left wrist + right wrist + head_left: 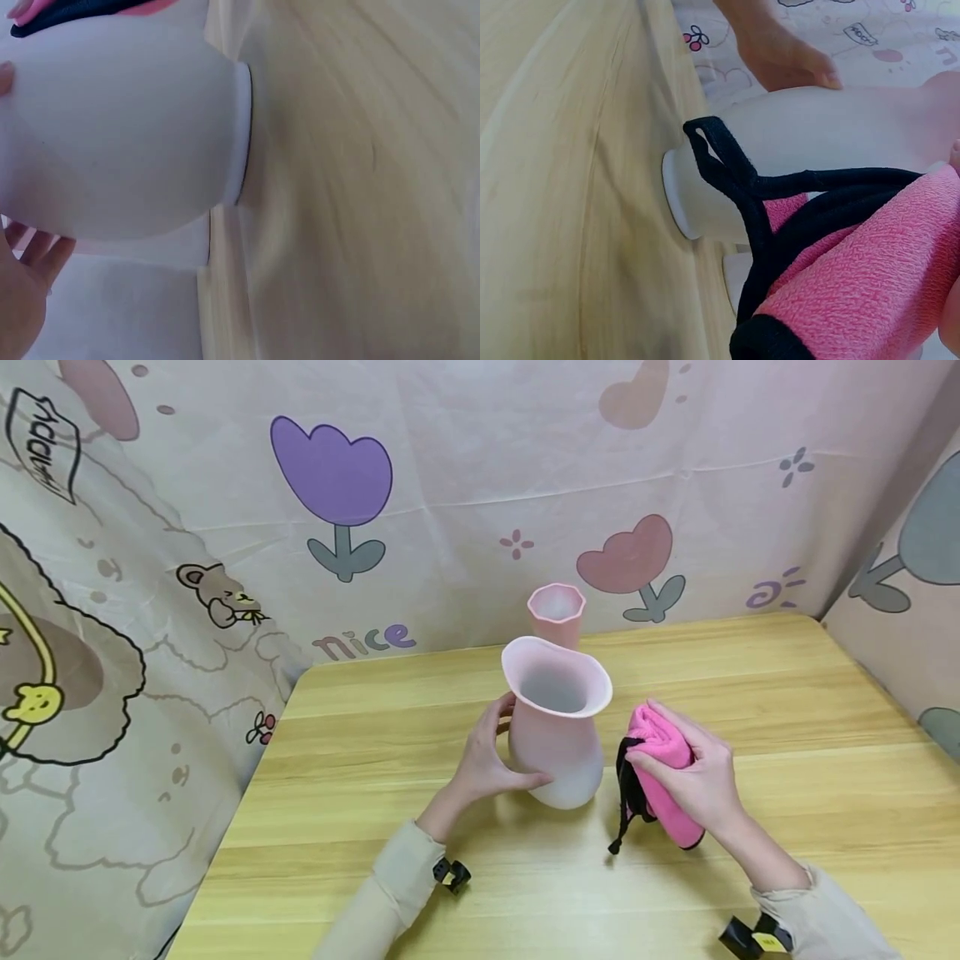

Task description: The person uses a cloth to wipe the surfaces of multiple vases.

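A pink-and-white vase point(558, 752) with a flared, wavy rim stands upright on the wooden table. My left hand point(487, 756) grips its side, thumb across the front and fingers round the far left. To the right of the vase, my right hand point(701, 777) holds a folded pink cloth point(663, 768) above the table, pinched between thumb and fingers. Black trim and a black hanging loop point(720, 154) dangle from the cloth on the side toward the vase. In the left wrist view the vase's foot point(240, 135) sits on the tabletop.
Behind the vase stands a smaller pink vase point(557, 614) with a scalloped rim, partly hidden. The wooden table point(337, 827) meets a printed fabric backdrop point(465, 460) at its back edge. More printed fabric hangs on the left and right.
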`<state>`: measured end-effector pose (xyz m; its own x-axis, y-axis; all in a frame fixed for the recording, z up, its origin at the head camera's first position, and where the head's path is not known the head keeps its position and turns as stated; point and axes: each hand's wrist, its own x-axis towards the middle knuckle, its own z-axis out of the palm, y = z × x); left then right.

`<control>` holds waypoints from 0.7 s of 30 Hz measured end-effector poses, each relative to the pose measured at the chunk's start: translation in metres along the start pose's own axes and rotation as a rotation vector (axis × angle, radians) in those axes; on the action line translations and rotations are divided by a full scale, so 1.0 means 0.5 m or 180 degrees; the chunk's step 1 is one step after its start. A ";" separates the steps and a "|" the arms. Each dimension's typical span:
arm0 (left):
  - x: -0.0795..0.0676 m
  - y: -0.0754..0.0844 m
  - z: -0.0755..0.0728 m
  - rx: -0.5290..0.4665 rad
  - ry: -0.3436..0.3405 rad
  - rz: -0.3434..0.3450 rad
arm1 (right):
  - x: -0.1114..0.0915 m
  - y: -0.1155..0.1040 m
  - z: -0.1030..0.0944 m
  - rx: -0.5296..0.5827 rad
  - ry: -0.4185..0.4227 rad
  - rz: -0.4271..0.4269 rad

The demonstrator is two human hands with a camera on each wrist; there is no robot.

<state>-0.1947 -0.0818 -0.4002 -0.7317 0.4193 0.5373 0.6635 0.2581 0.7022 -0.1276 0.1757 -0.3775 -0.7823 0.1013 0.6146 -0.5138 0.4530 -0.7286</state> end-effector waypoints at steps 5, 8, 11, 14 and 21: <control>0.004 -0.007 -0.012 -0.0101 -0.0169 0.0119 | -0.005 0.002 0.003 -0.0006 -0.0082 0.0028; 0.004 -0.010 -0.014 -0.0080 -0.0217 0.0169 | -0.009 0.004 0.007 0.0016 -0.0158 -0.0052; 0.005 -0.013 -0.013 -0.0080 -0.0240 0.0203 | -0.012 0.006 0.011 0.0054 -0.0211 -0.0116; 0.005 -0.014 -0.012 -0.0097 -0.0240 0.0206 | -0.013 0.005 0.011 0.0038 -0.0214 -0.0115; 0.000 0.042 -0.023 0.0020 -0.0228 0.0150 | 0.005 0.004 0.007 0.0094 -0.0046 -0.0311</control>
<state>-0.1826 -0.0866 -0.3802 -0.6868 0.4924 0.5347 0.6981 0.2420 0.6739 -0.1318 0.1736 -0.3784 -0.7328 0.0450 0.6790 -0.5979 0.4339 -0.6740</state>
